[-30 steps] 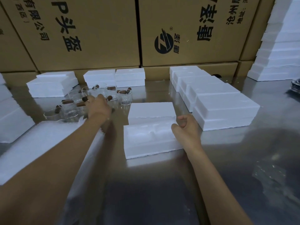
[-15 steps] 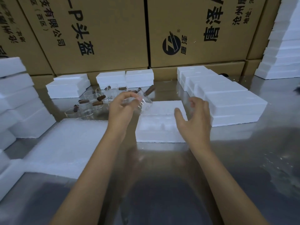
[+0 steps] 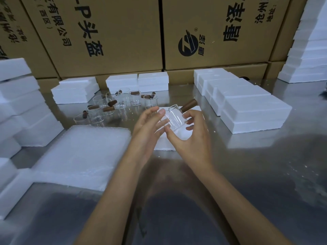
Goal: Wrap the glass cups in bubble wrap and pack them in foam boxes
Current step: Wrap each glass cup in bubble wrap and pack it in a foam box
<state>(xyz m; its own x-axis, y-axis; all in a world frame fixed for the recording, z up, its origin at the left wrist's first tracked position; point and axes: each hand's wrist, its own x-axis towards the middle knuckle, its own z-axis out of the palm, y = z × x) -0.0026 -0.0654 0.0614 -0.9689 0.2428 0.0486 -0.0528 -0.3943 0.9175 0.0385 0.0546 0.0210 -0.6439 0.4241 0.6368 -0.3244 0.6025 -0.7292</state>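
While the glass cup (image 3: 174,119) sits tilted between both hands above the open foam box (image 3: 163,145), neither grip looks firm: the left hand (image 3: 147,129) has its fingers nearly straight and only touching the cup's near side, and the right hand (image 3: 192,137) curls loosely round it, thumb below and fingertips at the far wall. The brown handle (image 3: 189,105) points up and away. Smooth bare glass held this lightly could well slip — a drop would land it on the foam box at best, on the hard metal surface (image 3: 247,174) at worst. The handle also juts out and could catch when the cup is turned over the bubble wrap (image 3: 83,152), which lies in a stack just left of the hands. More glass cups (image 3: 120,105) stand crowded beyond it, close enough to be knocked by a careless reach. Around the shiny steel surface, closed foam boxes (image 3: 247,106) lie in rows and stacks — printed cardboard cartons (image 3: 106,36) wall off the back.
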